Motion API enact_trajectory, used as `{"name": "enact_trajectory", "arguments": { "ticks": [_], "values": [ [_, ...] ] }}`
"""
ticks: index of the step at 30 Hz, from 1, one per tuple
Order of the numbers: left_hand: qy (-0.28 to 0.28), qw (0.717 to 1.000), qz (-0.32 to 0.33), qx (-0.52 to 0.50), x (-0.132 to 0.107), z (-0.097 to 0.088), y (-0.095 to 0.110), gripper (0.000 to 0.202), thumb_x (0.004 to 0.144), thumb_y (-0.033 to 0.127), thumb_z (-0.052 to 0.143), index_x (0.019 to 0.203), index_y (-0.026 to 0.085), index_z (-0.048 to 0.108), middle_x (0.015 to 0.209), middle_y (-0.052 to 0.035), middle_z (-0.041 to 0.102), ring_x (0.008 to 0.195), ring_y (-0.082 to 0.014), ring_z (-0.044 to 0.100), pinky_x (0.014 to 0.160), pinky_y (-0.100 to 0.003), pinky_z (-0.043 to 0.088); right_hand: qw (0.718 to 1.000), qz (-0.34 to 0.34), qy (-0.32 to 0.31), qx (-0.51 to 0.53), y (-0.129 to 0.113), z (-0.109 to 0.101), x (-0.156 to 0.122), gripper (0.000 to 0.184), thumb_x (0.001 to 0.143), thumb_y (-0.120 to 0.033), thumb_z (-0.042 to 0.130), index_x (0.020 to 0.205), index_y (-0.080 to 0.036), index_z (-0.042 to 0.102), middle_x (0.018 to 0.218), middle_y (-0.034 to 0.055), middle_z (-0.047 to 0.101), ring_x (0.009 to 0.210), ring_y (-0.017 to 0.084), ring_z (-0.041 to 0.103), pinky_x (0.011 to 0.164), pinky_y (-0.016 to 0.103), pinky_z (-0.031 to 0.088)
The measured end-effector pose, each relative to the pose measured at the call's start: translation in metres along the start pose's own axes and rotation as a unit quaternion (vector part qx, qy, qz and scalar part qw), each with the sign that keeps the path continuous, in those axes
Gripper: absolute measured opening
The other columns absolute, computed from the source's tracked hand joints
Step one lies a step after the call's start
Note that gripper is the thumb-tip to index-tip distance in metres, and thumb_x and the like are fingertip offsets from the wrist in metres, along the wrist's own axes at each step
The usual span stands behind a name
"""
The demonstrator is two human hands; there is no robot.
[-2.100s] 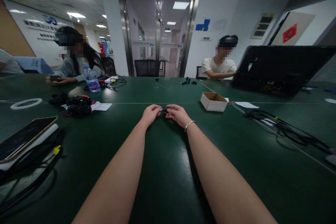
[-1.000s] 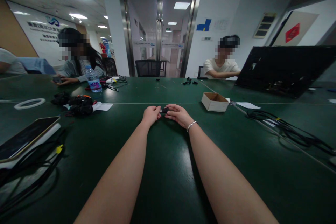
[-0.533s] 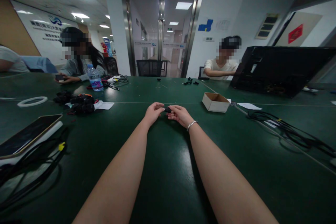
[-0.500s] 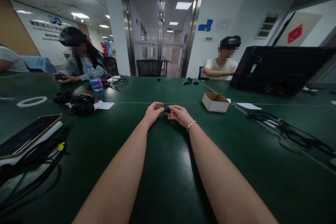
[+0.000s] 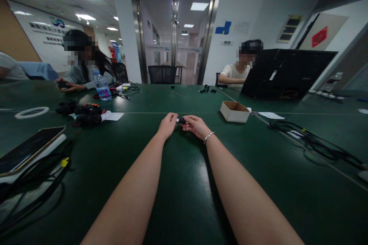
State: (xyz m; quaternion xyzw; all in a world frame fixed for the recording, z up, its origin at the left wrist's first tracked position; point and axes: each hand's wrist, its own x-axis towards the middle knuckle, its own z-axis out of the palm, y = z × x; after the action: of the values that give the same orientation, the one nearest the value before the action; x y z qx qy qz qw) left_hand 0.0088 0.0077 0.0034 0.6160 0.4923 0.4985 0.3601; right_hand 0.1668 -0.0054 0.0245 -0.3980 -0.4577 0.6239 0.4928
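Observation:
My left hand [image 5: 167, 124] and my right hand [image 5: 195, 125] meet over the green table [image 5: 184, 183], arms stretched forward. Between their fingertips is a small black part [image 5: 181, 121] with a light tip; both hands pinch it, one from each side. A silver bracelet [image 5: 209, 136] is on my right wrist. The part is too small to name further.
An open cardboard box [image 5: 234, 111] sits right of my hands. A pile of black parts [image 5: 86, 114] and a white sheet [image 5: 111, 116] lie to the left, with a white ring [image 5: 31, 112], a water bottle [image 5: 101, 86] and a phone [image 5: 27, 149]. Black cables [image 5: 313, 143] lie right. Two people sit across.
My hands stay together on the small part, with only slight finger shifts. The large black panel at the right has been swung further away from me.

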Motion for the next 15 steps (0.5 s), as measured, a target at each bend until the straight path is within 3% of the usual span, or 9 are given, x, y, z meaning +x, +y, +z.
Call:
{"name": "enact_trajectory", "arguments": {
  "ticks": [2, 4, 7, 10, 15],
  "values": [
    [0.01, 0.999, 0.027, 0.024, 0.0, -0.0004, -0.0013, 0.024, 0.082, 0.027, 0.055, 0.105, 0.02, 0.059, 0.079, -0.0012, 0.06, 0.065, -0.0118, 0.054, 0.06, -0.022, 0.04, 1.0, -0.002, 0.0, 0.003, -0.0001, -0.0001, -0.0001, 0.001, 0.089, -0.012, 0.059, 0.088, -0.011, 0.059, 0.06, 0.004, 0.064, 0.054, 0.012, 0.063, 0.053, 0.02, 0.057],
    [0.007, 1.0, 0.016, 0.026, 0.0001, -0.0008, -0.0018, 0.026, 0.081, 0.026, 0.056, 0.106, 0.02, 0.058, 0.083, -0.0018, 0.06, 0.067, -0.0124, 0.054, 0.061, -0.023, 0.041, 1.0, -0.003, -0.003, 0.003, 0.0, -0.0004, 0.0001, 0.001, 0.088, -0.012, 0.059, 0.088, -0.012, 0.059, 0.06, 0.004, 0.064, 0.053, 0.011, 0.063, 0.053, 0.02, 0.057],
    [-0.012, 1.0, -0.004, 0.021, -0.0001, -0.0013, -0.001, 0.024, 0.088, 0.032, 0.046, 0.103, 0.019, 0.059, 0.071, -0.0007, 0.057, 0.063, -0.0132, 0.053, 0.059, -0.024, 0.039, 1.0, -0.003, -0.007, -0.004, 0.0006, -0.001, 0.0008, 0.002, 0.088, -0.013, 0.061, 0.087, -0.011, 0.06, 0.06, 0.004, 0.064, 0.051, 0.011, 0.061, 0.053, 0.02, 0.057],
    [-0.009, 0.999, 0.014, 0.029, -0.0008, -0.0016, 0.0002, 0.023, 0.085, 0.028, 0.05, 0.104, 0.02, 0.059, 0.073, -0.0001, 0.058, 0.064, -0.0127, 0.053, 0.061, -0.024, 0.039, 1.0, -0.007, -0.004, 0.001, 0.0016, -0.0017, 0.0016, 0.005, 0.085, -0.014, 0.065, 0.087, -0.012, 0.06, 0.063, 0.0042, 0.064, 0.052, 0.011, 0.062, 0.053, 0.021, 0.057],
    [-0.034, 0.999, 0.003, 0.014, -0.0018, -0.0012, 0.0005, 0.033, 0.092, 0.04, 0.036, 0.101, 0.02, 0.059, 0.06, 0.0013, 0.053, 0.055, -0.0134, 0.049, 0.055, -0.025, 0.037, 1.0, -0.003, -0.012, 0.0, 0.0019, -0.0023, 0.0021, 0.006, 0.085, -0.015, 0.065, 0.086, -0.012, 0.06, 0.063, 0.0038, 0.064, 0.052, 0.011, 0.061, 0.053, 0.021, 0.057]
  ]
}}
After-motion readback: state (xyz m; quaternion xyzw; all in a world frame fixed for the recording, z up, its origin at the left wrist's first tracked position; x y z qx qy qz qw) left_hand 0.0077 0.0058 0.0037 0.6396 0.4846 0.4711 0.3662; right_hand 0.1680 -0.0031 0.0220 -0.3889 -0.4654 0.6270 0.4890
